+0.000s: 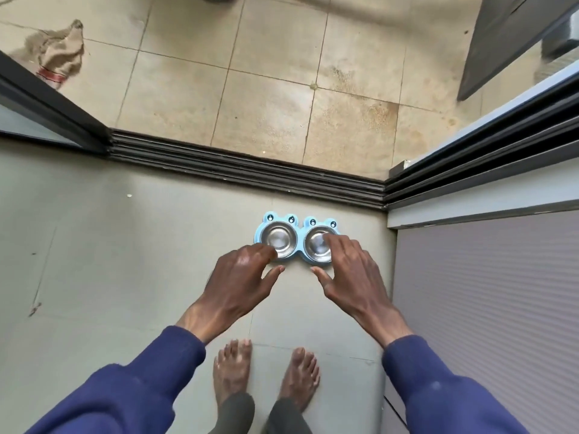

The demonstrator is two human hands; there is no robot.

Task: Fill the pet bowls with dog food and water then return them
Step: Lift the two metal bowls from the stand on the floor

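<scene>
A person in navy sleeves [141,386] stands barefoot on a grey floor [125,261] and reaches both arms down toward a blue twin feeder stand [300,244] that lies just short of a dark sliding-door track [250,166]. The left hand [242,277] is spread, fingers apart and thumb out to the side, gripping nothing; its fingertips overlap the stand's near left edge, though from here it is not clear whether they touch. The right hand [354,277] is likewise splayed and holds nothing, its forefinger reaching across the rim of the right bowl [315,245] – contact again cannot be told. That bowl and the left bowl [280,238] sit in the stand's two round wells, both showing bare, shiny steel inside. The stand's long axis runs left to right, roughly parallel with the track, and its moulded frog eyes point away from the person, toward the doorway. The feet [233,371] are planted side by side, well back from the stand. Beyond the track lie stained beige tiles [266,89], with a crumpled tan cloth [61,54] at the far left; a ribbed pale panel [485,292] fills the right side.
</scene>
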